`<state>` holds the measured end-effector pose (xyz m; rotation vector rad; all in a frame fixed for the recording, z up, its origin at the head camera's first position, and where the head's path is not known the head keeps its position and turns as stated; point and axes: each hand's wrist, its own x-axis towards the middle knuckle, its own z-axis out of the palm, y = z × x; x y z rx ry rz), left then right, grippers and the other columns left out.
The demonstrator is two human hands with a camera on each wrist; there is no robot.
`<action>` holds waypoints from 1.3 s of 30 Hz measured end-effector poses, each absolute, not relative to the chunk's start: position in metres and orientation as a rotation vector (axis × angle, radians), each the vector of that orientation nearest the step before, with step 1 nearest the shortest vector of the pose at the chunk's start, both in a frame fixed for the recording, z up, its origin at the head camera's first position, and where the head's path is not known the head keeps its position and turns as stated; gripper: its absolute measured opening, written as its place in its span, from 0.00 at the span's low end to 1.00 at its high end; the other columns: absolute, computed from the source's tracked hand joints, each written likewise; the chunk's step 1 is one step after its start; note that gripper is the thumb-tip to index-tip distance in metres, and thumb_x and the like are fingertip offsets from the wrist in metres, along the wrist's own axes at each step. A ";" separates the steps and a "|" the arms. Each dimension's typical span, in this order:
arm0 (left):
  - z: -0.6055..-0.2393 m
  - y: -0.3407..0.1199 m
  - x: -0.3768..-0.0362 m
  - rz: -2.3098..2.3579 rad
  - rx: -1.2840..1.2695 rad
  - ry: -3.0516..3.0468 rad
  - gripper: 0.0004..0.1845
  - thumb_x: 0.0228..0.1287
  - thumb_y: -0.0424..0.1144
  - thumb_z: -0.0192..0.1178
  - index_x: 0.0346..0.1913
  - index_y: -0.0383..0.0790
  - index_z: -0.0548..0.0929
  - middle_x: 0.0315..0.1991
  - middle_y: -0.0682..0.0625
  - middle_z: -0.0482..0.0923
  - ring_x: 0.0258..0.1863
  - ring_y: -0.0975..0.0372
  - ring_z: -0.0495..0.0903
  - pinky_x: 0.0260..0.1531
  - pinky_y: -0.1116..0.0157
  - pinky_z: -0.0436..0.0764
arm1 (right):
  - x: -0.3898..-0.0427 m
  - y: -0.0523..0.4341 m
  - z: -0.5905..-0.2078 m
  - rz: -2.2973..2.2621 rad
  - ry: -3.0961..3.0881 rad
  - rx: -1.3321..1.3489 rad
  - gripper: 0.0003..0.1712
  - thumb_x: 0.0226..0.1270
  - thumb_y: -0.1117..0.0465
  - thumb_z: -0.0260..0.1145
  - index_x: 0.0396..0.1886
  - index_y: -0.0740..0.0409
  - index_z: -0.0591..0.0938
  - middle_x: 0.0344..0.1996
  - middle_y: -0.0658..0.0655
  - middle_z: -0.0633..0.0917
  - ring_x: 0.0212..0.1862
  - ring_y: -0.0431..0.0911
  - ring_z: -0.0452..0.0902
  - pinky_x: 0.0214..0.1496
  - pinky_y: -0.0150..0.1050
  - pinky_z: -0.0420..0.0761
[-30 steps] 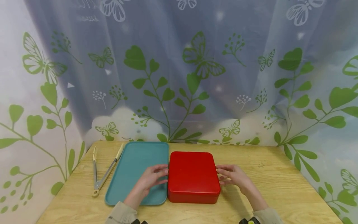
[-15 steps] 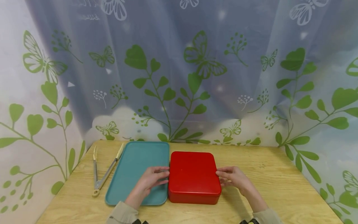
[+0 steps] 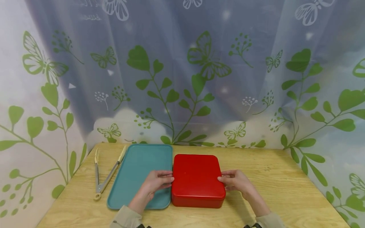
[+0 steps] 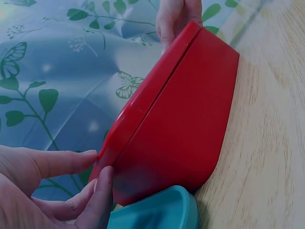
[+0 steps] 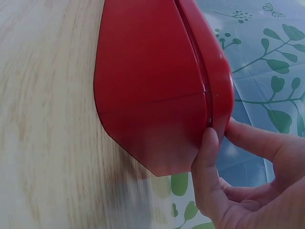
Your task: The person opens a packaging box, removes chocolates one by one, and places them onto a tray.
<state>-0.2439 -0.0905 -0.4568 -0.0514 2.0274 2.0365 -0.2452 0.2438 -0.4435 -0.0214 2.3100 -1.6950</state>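
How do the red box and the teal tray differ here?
The red box is tall and lidded; the teal tray is flat, shallow and open. The box is shorter front to back; the tray reaches farther back. The left hand and right hand grip the box's lid edges, with the left hand over the tray. Both are rounded rectangles, side by side on the table.

A red box (image 3: 197, 180) of smooth plastic with a soft sheen, its lid and base the same glossy material. Beside it, a teal tray (image 3: 137, 171) of matt plastic with a faintly textured surface. Tongs (image 3: 104, 177) of shiny metal with pale, matt tips. The counter (image 3: 285, 186) is light wood with visible grain and a dull finish. Behind hangs a thin, creased cloth (image 3: 182, 69) printed with green leaves and butterflies.
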 end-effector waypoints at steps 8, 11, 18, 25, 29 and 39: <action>-0.457 -0.090 -0.244 2.054 -0.074 2.005 0.22 0.66 0.27 0.66 0.60 0.19 0.78 0.52 0.36 0.83 0.43 0.59 0.86 0.47 0.58 0.87 | -0.246 0.242 -0.444 -1.709 2.304 -0.003 0.32 0.71 0.62 0.69 0.63 0.83 0.71 0.44 0.59 0.86 0.38 0.44 0.84 0.41 0.44 0.88; -0.457 -0.089 -0.244 2.062 -0.089 1.996 0.22 0.65 0.26 0.66 0.60 0.19 0.78 0.52 0.36 0.83 0.43 0.59 0.86 0.47 0.59 0.87 | -0.247 0.242 -0.444 -1.709 2.304 0.008 0.32 0.71 0.62 0.68 0.63 0.83 0.71 0.44 0.59 0.86 0.38 0.44 0.84 0.41 0.44 0.88; -0.458 -0.088 -0.245 2.061 -0.147 1.973 0.22 0.65 0.26 0.66 0.61 0.21 0.78 0.55 0.35 0.82 0.46 0.57 0.86 0.47 0.59 0.87 | -0.248 0.241 -0.445 -1.717 2.297 0.021 0.30 0.72 0.63 0.66 0.64 0.83 0.71 0.43 0.57 0.87 0.37 0.43 0.83 0.40 0.42 0.87; -0.458 -0.088 -0.245 2.068 -0.153 1.955 0.22 0.65 0.26 0.65 0.61 0.22 0.78 0.58 0.32 0.79 0.51 0.53 0.84 0.48 0.57 0.86 | -0.246 0.239 -0.445 -1.736 2.288 0.072 0.30 0.69 0.62 0.68 0.62 0.81 0.73 0.42 0.57 0.87 0.38 0.44 0.82 0.40 0.41 0.86; -0.454 -0.092 -0.245 2.061 -0.134 1.936 0.20 0.66 0.26 0.64 0.60 0.20 0.79 0.58 0.32 0.79 0.53 0.51 0.84 0.47 0.56 0.87 | -0.246 0.237 -0.443 -1.722 2.299 0.095 0.29 0.67 0.62 0.69 0.60 0.80 0.76 0.37 0.55 0.87 0.35 0.44 0.81 0.39 0.42 0.86; -0.443 -0.097 -0.251 1.988 -0.141 1.941 0.18 0.65 0.25 0.65 0.56 0.18 0.80 0.56 0.31 0.80 0.49 0.52 0.86 0.45 0.54 0.87 | -0.247 0.236 -0.440 -1.683 2.317 0.128 0.30 0.65 0.61 0.70 0.59 0.79 0.76 0.34 0.55 0.86 0.33 0.44 0.80 0.36 0.41 0.87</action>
